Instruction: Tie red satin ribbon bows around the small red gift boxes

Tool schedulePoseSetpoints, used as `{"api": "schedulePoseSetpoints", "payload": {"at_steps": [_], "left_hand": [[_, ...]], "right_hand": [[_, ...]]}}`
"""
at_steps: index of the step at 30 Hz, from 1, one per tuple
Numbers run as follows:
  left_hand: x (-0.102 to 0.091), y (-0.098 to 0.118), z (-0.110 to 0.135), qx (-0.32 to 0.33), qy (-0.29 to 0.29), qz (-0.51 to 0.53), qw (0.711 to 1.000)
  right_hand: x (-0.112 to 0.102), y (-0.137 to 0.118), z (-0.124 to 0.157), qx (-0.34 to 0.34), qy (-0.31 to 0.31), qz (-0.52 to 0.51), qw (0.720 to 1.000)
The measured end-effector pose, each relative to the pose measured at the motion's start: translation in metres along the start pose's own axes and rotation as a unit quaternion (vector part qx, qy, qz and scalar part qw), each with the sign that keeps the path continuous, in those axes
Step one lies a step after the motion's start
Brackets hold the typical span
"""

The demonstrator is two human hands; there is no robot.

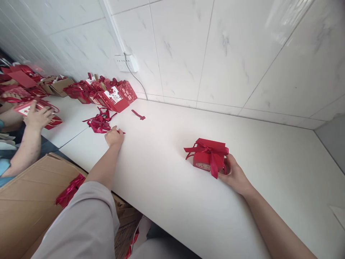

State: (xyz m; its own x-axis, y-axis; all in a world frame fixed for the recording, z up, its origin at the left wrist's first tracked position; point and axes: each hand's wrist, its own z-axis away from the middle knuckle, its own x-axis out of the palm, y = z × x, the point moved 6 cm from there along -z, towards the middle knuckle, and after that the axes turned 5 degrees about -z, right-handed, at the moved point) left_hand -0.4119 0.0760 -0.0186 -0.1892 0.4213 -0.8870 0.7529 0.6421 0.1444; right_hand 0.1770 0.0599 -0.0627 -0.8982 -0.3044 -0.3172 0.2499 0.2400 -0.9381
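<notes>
A small red gift box (201,157) with a ribbon bow on its lid stands on the white table, an ornate round emblem low on its front. My right hand (234,174) grips the box's right side, thumb near the front and fingers behind. Farther left, my left hand (114,136) is closed with its fingers on a red ribbon, whose pointed end sticks out on the right. A tangled heap of dark red ribbons (99,122) lies just beyond that hand. One dark red strip with a flower-shaped end (138,115) lies apart to the right.
Several red printed gift boxes (114,99) stand in a row along the tiled wall. At the left, a co-worker's hand (39,116) holds another red box. A cardboard carton (29,190) with red ribbon inside stands below the table edge. A cable runs from the wall socket (126,63).
</notes>
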Motion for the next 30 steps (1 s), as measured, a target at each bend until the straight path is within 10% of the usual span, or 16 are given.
{"api": "schedulePoseSetpoints", "payload": {"at_steps": [12, 30], "left_hand": [[0.012, 0.008, -0.003, 0.095, -0.056, 0.038, 0.993], [-0.014, 0.040, 0.018, 0.153, 0.066, 0.221, 0.961]], "right_hand": [[0.001, 0.005, 0.000, 0.035, -0.010, -0.045, 0.998], [0.001, 0.002, 0.000, 0.029, 0.001, -0.034, 0.999]]}}
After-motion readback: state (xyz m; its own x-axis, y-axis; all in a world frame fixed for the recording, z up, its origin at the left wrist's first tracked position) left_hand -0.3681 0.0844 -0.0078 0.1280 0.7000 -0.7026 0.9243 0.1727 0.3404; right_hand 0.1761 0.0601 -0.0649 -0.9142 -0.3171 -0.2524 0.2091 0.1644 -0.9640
